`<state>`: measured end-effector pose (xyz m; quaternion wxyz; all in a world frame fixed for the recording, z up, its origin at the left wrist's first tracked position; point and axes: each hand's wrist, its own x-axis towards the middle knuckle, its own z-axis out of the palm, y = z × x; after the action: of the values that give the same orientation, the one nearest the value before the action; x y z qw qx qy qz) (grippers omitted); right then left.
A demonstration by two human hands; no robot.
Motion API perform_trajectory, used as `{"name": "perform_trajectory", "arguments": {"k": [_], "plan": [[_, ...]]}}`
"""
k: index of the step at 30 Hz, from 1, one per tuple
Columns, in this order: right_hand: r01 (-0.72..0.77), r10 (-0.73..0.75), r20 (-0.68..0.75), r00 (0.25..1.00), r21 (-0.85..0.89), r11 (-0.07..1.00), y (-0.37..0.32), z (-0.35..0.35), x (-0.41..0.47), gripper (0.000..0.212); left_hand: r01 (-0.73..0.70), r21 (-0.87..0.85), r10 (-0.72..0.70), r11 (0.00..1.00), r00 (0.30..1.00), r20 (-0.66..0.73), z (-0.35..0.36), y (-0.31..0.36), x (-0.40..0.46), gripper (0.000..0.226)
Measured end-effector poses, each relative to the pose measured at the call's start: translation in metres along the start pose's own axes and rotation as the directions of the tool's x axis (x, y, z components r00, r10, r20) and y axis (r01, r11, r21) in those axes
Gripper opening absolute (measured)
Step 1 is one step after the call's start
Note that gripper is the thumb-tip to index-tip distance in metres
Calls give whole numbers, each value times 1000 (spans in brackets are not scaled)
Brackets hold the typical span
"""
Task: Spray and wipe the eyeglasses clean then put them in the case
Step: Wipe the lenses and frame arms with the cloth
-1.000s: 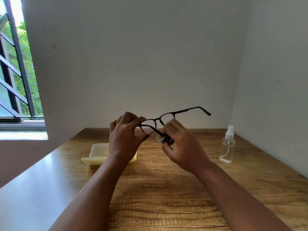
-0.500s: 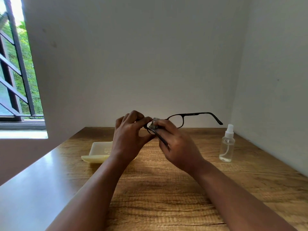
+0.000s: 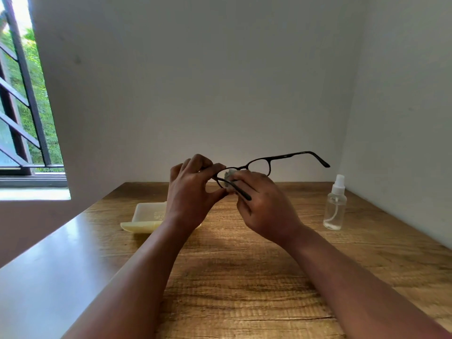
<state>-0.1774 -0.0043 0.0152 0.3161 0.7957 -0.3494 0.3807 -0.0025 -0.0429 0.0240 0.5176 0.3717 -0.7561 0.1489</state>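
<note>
Eyeglasses (image 3: 259,165) held in the air above the table (image 3: 244,277), temples unfolded. Left hand (image 3: 193,192) pinches the frame's left end between thumb and fingers. Right hand (image 3: 264,206) closed on a small grey cloth (image 3: 229,174), pressed to the left lens. Open case (image 3: 149,216) lies behind the left wrist; spray bottle (image 3: 335,204) upright, well right, near the side wall (image 3: 403,118). Near table bare.

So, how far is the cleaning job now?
Spraying seems done: the bottle stands aside. Wiping is in hand: the left hand holds the glasses and the right hand presses a cloth on a lens. Left: putting them in the open case.
</note>
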Motion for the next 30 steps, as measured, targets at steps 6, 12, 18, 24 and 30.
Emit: {"name": "perform_trajectory", "arguments": {"k": [6,12,18,24,30], "plan": [[26,-27,35,999,16,1000,-5,0,2,41,-24,16,24,1000,1000,2,-2,2,-1,44],[-30,25,-47,999,-117,993,3,-1,3,27,5,7,-5,1000,1000,-5,-1,3,-1,47],[21,-21,0,1000,1,1000,1,0,3,30,-1,12,1,1000,1000,2,-1,2,-1,47],[-5,7,11,1000,-131,991,4,2,2,34,1,21,-1,1000,1000,-4,1,1,0,49],[-93,80,-69,994,-207,974,5,2,2,27,-1,9,1,1000,1000,-1,1,3,0,52]]}}
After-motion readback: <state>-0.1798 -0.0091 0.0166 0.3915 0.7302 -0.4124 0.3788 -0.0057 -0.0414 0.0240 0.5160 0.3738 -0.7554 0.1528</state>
